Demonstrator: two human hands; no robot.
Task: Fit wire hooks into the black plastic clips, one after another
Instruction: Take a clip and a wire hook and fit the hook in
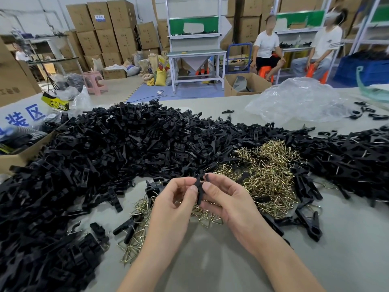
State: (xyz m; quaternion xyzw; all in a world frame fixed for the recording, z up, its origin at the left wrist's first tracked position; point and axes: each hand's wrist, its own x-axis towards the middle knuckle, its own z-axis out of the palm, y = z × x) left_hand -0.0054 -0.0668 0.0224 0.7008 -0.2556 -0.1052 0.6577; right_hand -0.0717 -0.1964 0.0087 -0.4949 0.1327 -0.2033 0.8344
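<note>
While the left hand (176, 200) and the right hand (228, 199) meet just above the grey table (210, 262), they pinch one black plastic clip (200, 187) between thumbs and curled fingers; it is matte, slim and forked at its upper end, and stands nearly upright. Its lower part is hidden behind the thumbs, so whether a wire hook sits in it cannot be told

Behind and to the left, a broad heap of loose black clips (126, 144) covers much of the table, the pieces tangled and hard to tell apart. Brass-coloured wire hooks (271, 165), thin, shiny and bent into triangular loops, lie in a pile just beyond the right hand, with a smaller scatter under and beside the left wrist. On the right a second heap of clips (357, 152) shows glints of metal among the black and is cut off by the frame edge

A crumpled clear plastic bag (299, 100) lies farther back. At the left edge a white sheet (21, 116) bears large blue Chinese characters, partly cut off, and a yellow and black label (56, 103) near it reads "PRO" and then blurs
</note>
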